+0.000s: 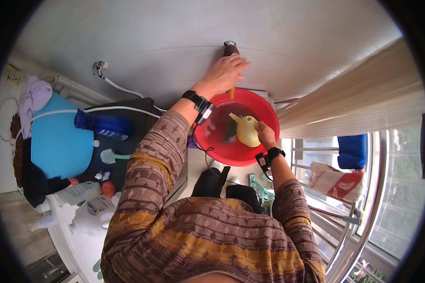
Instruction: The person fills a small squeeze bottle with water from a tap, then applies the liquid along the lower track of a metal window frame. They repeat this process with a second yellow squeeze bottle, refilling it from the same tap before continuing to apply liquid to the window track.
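Note:
In front of me is a red basin holding water. A brown-covered tap comes out of the wall behind it, and its yellowish spout points down over the basin's far edge. My left hand is at the tap, partly covering it, with its fingers stretched out to the right. With closed fingers, my right hand grips the right side of a pale yellow watering can. The can is held over the basin, spout to the upper left. A dark patch shows in the water beside it.
To the left, a dark surface carries a blue bottle and a scrub brush, beside a light blue tub. White jugs stand nearer. A curtain and a metal drying rack with cloths are at the right.

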{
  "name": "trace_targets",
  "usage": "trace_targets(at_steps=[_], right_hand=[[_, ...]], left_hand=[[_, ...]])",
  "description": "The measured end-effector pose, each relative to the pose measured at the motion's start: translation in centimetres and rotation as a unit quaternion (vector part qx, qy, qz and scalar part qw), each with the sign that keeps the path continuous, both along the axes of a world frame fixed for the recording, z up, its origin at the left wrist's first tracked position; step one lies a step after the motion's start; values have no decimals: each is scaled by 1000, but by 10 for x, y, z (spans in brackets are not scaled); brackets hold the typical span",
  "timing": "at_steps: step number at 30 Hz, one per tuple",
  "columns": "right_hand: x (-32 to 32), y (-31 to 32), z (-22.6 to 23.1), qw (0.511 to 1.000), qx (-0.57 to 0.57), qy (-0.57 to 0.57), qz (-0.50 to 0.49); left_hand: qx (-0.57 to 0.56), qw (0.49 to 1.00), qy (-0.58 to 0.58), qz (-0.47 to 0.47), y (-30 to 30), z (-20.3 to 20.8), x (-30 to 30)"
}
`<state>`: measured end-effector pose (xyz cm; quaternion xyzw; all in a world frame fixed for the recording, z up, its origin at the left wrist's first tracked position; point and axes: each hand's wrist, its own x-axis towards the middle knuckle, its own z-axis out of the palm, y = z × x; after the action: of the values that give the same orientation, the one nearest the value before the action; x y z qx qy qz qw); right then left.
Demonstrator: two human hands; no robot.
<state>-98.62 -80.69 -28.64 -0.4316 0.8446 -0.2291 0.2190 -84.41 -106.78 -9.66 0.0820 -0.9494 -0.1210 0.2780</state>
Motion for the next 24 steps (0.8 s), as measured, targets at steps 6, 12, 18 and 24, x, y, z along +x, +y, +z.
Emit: trace_targets(at_steps=[6,12,18,24], right_hand=[[-15,-55,-65,997,32,-52,49],[-19,-113,-110,991,53,-87,90],[-24,-126,-122,984,90,-117,95],[-28,-131,-129,988,57,-131,59]], left_hand=[[-80,995,-43,-38,-26,-13,-34],[-61,997,-52,14,-25,-7,-65],[2,996,-58,60,-22,-13,-76],[72,996,-19,54,-19,-17,-76]])
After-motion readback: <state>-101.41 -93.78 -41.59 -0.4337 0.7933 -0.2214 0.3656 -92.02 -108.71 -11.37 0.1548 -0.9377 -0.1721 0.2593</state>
